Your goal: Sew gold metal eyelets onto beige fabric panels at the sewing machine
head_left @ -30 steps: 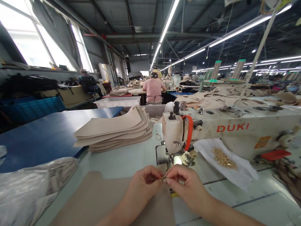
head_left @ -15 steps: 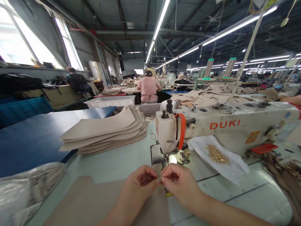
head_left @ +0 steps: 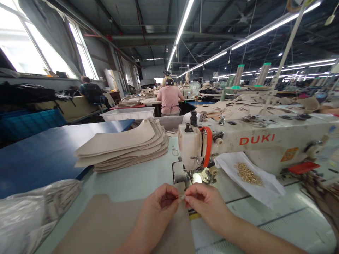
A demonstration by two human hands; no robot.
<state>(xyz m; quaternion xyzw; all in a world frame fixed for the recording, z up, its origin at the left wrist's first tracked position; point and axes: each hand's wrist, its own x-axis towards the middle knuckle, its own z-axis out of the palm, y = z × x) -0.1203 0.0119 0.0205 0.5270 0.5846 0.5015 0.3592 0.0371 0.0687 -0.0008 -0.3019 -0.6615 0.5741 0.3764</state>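
Just in front of the sewing machine, my left hand and my right hand meet fingertip to fingertip. Both pinch a small, thin, pale-gold piece; it is too small to make out its exact kind. Beneath my hands lies a flat beige fabric panel, with a narrow end reaching toward the machine's needle area, lit by a small lamp. To the right, a heap of small gold metal fittings rests on a white cloth-like sheet.
A stack of beige panels stands left of the machine, beside a blue board. Clear plastic wrapping lies at the near left. Thread cones stand behind the machine. A person in pink sits farther ahead.
The view has turned slightly left, so everything sits a little farther right. My fingertips have drawn slightly apart, and more of the small piece shows between them.
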